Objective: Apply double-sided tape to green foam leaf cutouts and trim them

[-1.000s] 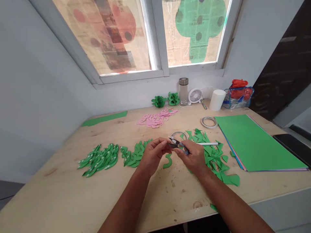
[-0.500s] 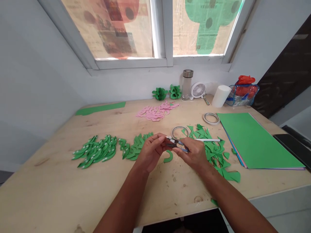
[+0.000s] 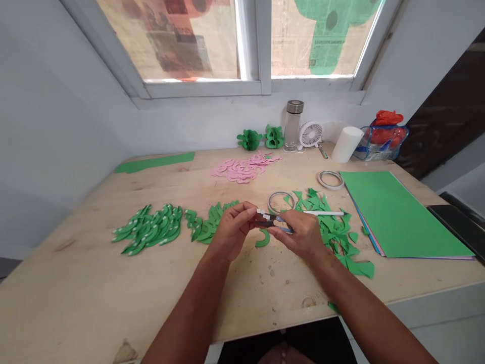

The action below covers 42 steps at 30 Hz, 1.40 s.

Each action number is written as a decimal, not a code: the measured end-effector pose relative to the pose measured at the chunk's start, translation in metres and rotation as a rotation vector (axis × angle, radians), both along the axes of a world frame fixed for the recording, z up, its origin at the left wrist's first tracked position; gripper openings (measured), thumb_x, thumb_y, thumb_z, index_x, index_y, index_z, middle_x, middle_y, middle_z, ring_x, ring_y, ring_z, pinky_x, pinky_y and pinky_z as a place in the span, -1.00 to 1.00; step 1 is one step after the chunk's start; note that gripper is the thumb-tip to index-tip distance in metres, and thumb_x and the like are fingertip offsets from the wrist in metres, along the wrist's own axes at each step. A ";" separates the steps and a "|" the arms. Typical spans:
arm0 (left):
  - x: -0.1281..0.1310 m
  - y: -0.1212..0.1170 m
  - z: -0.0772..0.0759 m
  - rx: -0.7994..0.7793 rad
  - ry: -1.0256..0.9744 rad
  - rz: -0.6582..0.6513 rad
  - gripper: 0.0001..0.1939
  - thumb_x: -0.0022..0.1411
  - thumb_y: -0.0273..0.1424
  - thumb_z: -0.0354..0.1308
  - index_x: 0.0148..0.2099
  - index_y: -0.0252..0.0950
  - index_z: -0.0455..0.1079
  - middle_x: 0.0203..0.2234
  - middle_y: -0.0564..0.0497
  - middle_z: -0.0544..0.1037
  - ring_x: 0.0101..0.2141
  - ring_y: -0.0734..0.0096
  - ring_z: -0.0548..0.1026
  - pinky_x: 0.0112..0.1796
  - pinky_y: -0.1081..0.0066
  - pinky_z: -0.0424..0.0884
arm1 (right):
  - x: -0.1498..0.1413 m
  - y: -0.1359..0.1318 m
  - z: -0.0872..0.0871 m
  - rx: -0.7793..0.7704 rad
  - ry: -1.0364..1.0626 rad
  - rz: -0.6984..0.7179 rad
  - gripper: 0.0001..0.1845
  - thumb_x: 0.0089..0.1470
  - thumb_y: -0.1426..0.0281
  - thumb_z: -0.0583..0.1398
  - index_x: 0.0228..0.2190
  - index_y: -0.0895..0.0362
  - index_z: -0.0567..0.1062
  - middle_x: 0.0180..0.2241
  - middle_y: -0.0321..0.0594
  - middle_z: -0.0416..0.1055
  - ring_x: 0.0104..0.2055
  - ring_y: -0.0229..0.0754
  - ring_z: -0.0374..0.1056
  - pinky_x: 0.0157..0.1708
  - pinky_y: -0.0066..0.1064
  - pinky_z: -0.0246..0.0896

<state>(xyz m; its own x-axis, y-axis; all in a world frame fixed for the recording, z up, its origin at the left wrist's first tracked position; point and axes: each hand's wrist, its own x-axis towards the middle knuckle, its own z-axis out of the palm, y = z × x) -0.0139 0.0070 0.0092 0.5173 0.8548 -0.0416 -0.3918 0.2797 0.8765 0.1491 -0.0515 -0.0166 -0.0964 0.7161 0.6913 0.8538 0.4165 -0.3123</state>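
My right hand (image 3: 301, 227) is closed around scissors (image 3: 270, 223) with dark blades and bluish handles. Small white tape pieces (image 3: 267, 217) sit along the upper blade. My left hand (image 3: 235, 227) is pinched at the blade tips, its fingertips close to the tape; what lies between them is hidden. Below the scissors, a curved green paper strip (image 3: 262, 239) rests on the table. Behind my hands lies a tape roll (image 3: 270, 202). Green paper pieces (image 3: 212, 225) are partly covered by my left hand, and green scraps (image 3: 335, 235) lie beside my right.
Green pieces with white marks (image 3: 151, 230) lie left, pink cutouts (image 3: 240, 171) behind. A white pencil (image 3: 326, 213) crosses the scraps. Rightward are another tape roll (image 3: 331, 187), coloured sheets (image 3: 405, 215) and a phone-like black object (image 3: 454, 225). A bottle (image 3: 292, 126) and fan (image 3: 311, 134) stand at the wall.
The view has tilted slightly downward. My hands keep nearly the same place over the table, and the white tape pieces on the blade show more clearly beside my left fingertips.
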 end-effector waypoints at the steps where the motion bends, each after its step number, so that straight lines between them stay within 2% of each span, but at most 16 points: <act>1: 0.000 0.000 0.000 0.000 0.012 0.005 -0.87 0.01 -0.40 0.22 -0.48 -0.35 0.38 -0.58 0.02 0.51 -0.49 0.44 0.46 -0.38 0.42 0.37 | 0.000 0.000 0.000 -0.003 -0.002 0.000 -0.59 0.10 0.10 0.08 -0.52 0.17 0.41 -0.61 -0.26 0.34 -0.55 -0.29 0.22 -0.52 -0.45 -0.03; 9: -0.002 0.002 -0.002 0.070 0.095 0.091 -0.88 -0.03 -0.40 0.24 -0.49 -0.33 0.39 -0.60 0.02 0.48 -0.49 0.38 0.47 -0.38 0.40 0.37 | 0.000 0.000 -0.001 -0.052 -0.016 0.013 -0.62 0.10 0.11 0.09 -0.47 0.17 0.43 -0.57 -0.22 0.39 -0.51 -0.26 0.28 -0.50 -0.45 0.00; 19: -0.001 0.000 -0.007 0.265 0.223 0.263 -0.92 0.01 -0.40 0.23 -0.45 -0.30 0.43 -0.58 0.04 0.52 -0.49 0.43 0.47 -0.34 0.42 0.37 | -0.001 0.000 -0.001 -0.065 0.016 -0.031 -0.59 0.09 0.09 0.08 -0.51 0.18 0.42 -0.61 -0.24 0.35 -0.55 -0.28 0.23 -0.53 -0.45 -0.02; 25: 0.003 -0.002 -0.011 0.262 0.162 0.312 -0.91 0.03 -0.38 0.21 -0.42 -0.31 0.41 -0.54 0.02 0.52 -0.46 0.41 0.46 -0.33 0.40 0.37 | -0.002 0.000 0.002 -0.122 0.129 -0.066 -0.58 0.09 0.10 0.07 -0.57 0.16 0.39 -0.66 -0.31 0.25 -0.60 -0.33 0.13 -0.57 -0.49 -0.05; 42: 0.004 -0.004 -0.010 0.249 0.195 0.349 -0.90 0.03 -0.38 0.22 -0.41 -0.31 0.42 -0.54 0.02 0.55 -0.50 0.43 0.46 -0.40 0.44 0.35 | -0.004 -0.001 0.005 -0.236 0.286 0.016 -0.60 0.07 0.11 0.10 -0.57 0.17 0.39 -0.67 -0.36 0.18 -0.61 -0.35 0.10 -0.58 -0.51 -0.06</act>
